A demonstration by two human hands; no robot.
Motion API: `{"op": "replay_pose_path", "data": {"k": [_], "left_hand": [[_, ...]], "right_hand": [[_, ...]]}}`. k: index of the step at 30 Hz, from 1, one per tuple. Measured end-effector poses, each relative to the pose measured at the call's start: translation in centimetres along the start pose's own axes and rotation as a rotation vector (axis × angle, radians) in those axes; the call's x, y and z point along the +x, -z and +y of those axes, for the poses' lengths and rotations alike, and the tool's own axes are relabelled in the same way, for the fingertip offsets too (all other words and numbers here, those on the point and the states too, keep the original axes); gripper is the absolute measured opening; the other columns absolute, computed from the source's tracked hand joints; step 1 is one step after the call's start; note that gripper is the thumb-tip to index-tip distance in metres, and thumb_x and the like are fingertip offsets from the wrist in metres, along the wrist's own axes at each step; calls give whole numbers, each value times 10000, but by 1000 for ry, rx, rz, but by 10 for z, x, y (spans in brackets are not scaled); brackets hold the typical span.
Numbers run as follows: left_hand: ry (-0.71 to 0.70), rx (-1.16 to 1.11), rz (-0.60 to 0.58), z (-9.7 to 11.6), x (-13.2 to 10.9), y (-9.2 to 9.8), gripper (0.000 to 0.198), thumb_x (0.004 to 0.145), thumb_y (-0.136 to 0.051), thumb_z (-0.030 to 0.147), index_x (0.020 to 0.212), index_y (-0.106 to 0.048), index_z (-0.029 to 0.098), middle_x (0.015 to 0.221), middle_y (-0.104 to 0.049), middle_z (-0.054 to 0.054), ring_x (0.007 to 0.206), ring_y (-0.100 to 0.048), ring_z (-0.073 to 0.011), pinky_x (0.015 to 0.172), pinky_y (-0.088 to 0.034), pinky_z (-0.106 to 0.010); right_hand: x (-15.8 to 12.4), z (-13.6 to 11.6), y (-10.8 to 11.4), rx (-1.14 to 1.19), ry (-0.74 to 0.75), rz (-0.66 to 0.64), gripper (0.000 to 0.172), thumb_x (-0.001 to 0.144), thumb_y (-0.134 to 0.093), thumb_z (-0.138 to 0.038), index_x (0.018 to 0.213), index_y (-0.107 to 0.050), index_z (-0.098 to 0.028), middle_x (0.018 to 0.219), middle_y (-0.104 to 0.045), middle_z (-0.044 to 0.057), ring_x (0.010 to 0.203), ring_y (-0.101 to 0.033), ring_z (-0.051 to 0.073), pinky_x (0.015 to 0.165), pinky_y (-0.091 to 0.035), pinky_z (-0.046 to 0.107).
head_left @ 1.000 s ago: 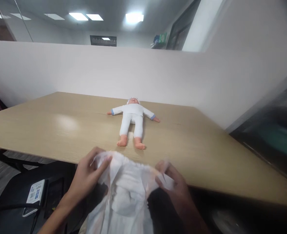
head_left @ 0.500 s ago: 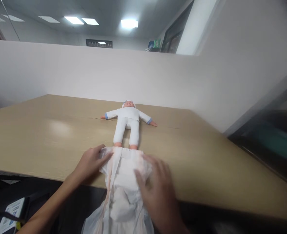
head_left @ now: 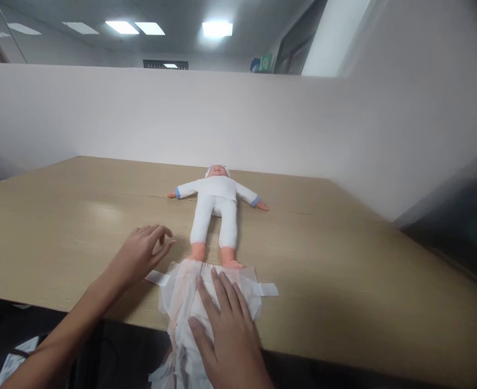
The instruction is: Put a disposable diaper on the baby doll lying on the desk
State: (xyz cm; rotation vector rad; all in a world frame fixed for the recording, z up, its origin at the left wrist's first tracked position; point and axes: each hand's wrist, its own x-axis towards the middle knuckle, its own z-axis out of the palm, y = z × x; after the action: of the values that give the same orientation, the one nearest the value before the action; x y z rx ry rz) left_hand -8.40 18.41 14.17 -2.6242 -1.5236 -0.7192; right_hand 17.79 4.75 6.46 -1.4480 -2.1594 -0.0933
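Note:
An unfolded white diaper [head_left: 171, 302] lies over the table's near edge, its lower part hanging down. White fastening tabs stick out at both sides of its upper end. My right hand [head_left: 228, 319] rests flat on the diaper with its fingers spread. To the left, my left hand [head_left: 147, 248] hovers above the table near the left tab, fingers curved and apart, holding nothing. Beyond the diaper a baby doll [head_left: 216, 208] in a white suit with blue cuffs lies on its back, arms spread. Its feet point towards me and touch or nearly touch the diaper's upper edge.
The wooden table [head_left: 80, 227] reaches back to a white partition [head_left: 141, 113]. A dark object [head_left: 457, 232] borders the table at the right. Below the near edge at the lower left is a white labelled item [head_left: 15, 362].
My left hand has let go of the diaper and moved up and left. My right hand has moved from the diaper's right edge to lie flat on its middle. Both tabs now stick out.

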Motion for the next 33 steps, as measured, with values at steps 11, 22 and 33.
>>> {"op": "replay_pose_path", "data": {"k": [11, 22, 33], "left_hand": [[-782, 263, -318, 35, 88, -20, 1239, 739, -735, -16, 1770, -169, 374, 1854, -151, -87, 1626, -337, -376, 1277, -372, -547], [-991, 279, -376, 46, 107, -29, 1153, 693, -800, 40, 1720, -362, 331, 1835, -242, -62, 1625, -351, -383, 1261, -420, -507], [-1055, 265, -305, 57, 118, -45, 348, 1014, -595, 183, 1342, -657, 280, 1493, -670, -66, 1203, -580, -317, 1058, -416, -477]], "right_hand": [[-1, 3, 0, 14, 33, 7, 712, 1100, -585, -521, 1754, -320, -429, 1803, -260, 54, 1601, -436, 408, 1195, -550, 650], [-4, 9, -7, 37, 48, -31, 792, 1069, -619, -525, 1772, -269, -424, 1808, -240, 69, 1593, -436, 440, 1184, -548, 690], [-1, 7, -2, 19, 65, -46, 767, 1079, -602, -542, 1768, -291, -408, 1793, -270, 69, 1608, -422, 404, 1193, -562, 668]]}}
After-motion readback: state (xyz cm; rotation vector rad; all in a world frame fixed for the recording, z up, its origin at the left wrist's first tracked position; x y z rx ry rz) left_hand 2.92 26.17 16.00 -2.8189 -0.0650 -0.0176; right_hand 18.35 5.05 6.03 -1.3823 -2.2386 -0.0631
